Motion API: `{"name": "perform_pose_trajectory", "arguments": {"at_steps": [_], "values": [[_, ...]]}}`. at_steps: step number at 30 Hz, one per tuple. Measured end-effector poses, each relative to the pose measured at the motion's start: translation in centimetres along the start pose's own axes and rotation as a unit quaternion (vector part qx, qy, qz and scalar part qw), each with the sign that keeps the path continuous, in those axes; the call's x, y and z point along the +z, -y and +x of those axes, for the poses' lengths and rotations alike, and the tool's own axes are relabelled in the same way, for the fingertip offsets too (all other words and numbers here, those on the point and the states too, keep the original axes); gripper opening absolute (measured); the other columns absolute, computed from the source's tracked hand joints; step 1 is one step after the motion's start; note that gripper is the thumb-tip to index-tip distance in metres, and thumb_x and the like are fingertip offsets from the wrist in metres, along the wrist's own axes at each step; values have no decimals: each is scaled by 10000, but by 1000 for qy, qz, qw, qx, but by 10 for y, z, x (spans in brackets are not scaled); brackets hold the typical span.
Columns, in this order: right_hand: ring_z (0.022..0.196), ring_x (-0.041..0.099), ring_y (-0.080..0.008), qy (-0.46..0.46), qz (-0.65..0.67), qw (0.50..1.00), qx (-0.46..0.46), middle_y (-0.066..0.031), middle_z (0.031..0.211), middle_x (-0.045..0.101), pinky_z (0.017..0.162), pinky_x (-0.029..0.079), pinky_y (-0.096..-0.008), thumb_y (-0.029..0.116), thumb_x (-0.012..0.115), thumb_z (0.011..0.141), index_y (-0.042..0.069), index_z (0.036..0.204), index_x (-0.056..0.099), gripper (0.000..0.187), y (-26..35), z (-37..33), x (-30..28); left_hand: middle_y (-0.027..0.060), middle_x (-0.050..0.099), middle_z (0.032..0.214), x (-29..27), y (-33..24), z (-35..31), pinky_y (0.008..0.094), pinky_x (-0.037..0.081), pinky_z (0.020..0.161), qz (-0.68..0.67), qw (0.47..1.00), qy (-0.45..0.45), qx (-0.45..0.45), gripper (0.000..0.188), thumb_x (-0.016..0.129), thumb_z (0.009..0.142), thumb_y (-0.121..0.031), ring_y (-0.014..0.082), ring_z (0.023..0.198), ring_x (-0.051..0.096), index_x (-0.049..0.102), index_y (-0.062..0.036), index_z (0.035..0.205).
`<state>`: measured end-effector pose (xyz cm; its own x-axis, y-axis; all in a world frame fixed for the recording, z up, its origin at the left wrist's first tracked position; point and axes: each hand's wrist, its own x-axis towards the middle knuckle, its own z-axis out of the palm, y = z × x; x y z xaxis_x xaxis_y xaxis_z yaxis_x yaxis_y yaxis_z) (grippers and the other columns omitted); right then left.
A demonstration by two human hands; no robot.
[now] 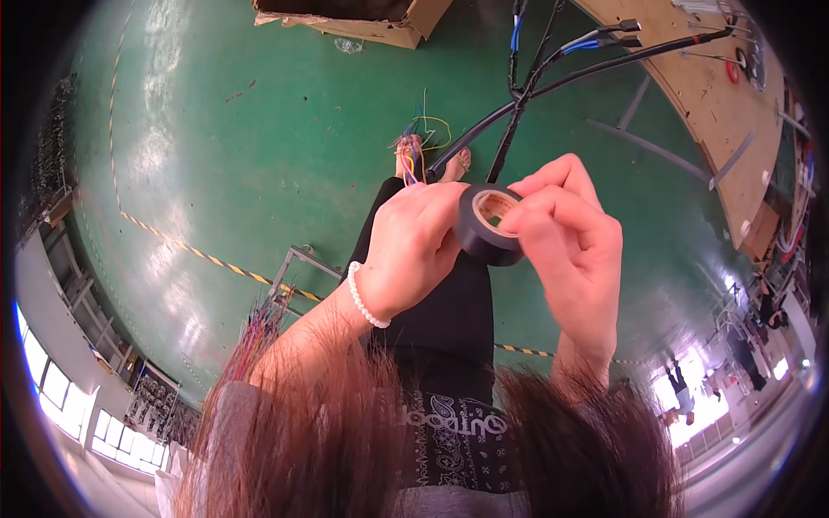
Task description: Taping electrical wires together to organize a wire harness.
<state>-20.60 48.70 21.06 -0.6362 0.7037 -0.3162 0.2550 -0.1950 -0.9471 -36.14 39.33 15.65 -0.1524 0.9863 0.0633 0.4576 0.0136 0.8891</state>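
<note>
My left hand point(410, 246), with a white bead bracelet at the wrist, is closed around a wire harness point(519, 100) wrapped in black. Several loose coloured wires point(413, 164) stick out past its knuckles. In my right hand point(574, 242) is a roll of black electrical tape point(494, 253), its cardboard core turned up toward me. The fingers pinch the roll's right side, and its left side meets my left hand. Beyond the hands the harness forks; one thick black branch bends right, and blue and white wires point(587, 41) end in dark connectors.
A wooden board point(734, 129) on a metal frame stands at the far right, with the thick branch reaching it. An open cardboard box point(380, 31) lies at the top. Left of my legs are a metal stand point(300, 257) and bundled coloured wires point(257, 332). A person point(682, 395) stands in the distance.
</note>
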Motion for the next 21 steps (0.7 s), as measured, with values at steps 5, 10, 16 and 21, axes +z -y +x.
{"name": "perform_pose_trajectory", "arguments": {"at_steps": [5, 10, 16, 21], "values": [[813, 523, -130, -44, 287, 948, 128, -79, 962, 592, 722, 422, -268, 469, 465, 987, -21, 992, 631, 518, -5, 6, 0, 88, 611, 760, -3, 0, -5, 360, 451, 598, -12, 999, 22, -29, 101, 657, 867, -46, 254, 647, 574, 593, -24, 942], [872, 571, -214, -31, 481, 860, 171, -147, 1046, 645, 734, 446, -331, 680, 378, 936, -71, 1216, 551, 819, -44, -7, 0, 5, 496, 705, -9, -3, -9, 243, 386, 570, -319, 909, 100, -248, 240, 507, 1021, -214, 71, 627, 444, 548, -24, 881], [855, 606, -208, -8, 326, 940, 101, -152, 1067, 641, 741, 486, -320, 581, 547, 917, -79, 1232, 529, 731, -84, -7, 6, -38, 401, 689, -1, 10, -9, 233, 330, 556, -612, 747, 69, -250, 370, 419, 1049, -352, 68, 591, 349, 477, -64, 825], [874, 599, -195, -60, 365, 914, 170, -135, 1084, 629, 745, 478, -309, 543, 562, 928, -61, 1200, 538, 663, -58, 16, -11, -23, 377, 637, 0, 21, -9, 257, 288, 542, -651, 701, 107, -271, 418, 426, 1026, -424, 102, 556, 318, 438, -86, 780]]}}
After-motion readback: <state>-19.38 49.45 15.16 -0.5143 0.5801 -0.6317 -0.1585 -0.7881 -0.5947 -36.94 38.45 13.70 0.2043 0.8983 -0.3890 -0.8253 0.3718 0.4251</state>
